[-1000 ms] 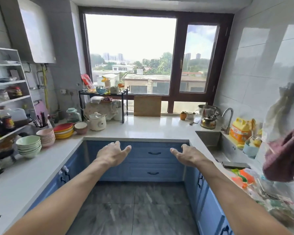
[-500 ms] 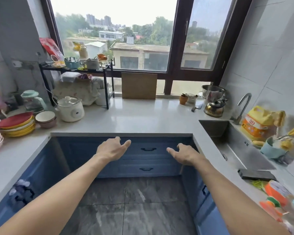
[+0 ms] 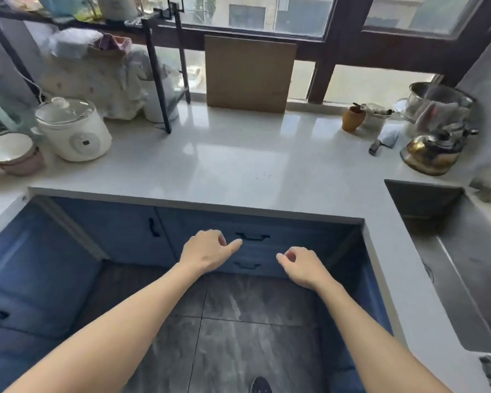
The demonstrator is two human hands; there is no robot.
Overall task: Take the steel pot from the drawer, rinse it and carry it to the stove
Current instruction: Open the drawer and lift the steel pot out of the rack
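Two blue drawers sit shut under the counter edge, the upper drawer (image 3: 289, 236) with a black handle (image 3: 253, 237) and the lower drawer (image 3: 261, 266) below it. No pot shows in them. My left hand (image 3: 207, 251) hovers just left of the upper handle, fingers loosely curled, thumb pointing at it, holding nothing. My right hand (image 3: 301, 265) hangs in front of the drawers at the right, fingers loosely curled, also holding nothing. The steel sink (image 3: 465, 268) lies to the right. The stove is out of view.
On the white counter (image 3: 238, 160) stand a white cooker (image 3: 74, 131), stacked bowls (image 3: 10, 154), a black rack (image 3: 159, 66), a wooden board (image 3: 250, 75), a brass kettle (image 3: 431, 151) and a steel pot (image 3: 437, 100) with a cloth in it. Blue cabinets (image 3: 34, 268) flank the dark floor (image 3: 238, 336).
The view has moved closer to the counter and tilted down. Both hands have dropped toward the drawer fronts, and their fingers have gone from spread to loosely curled.
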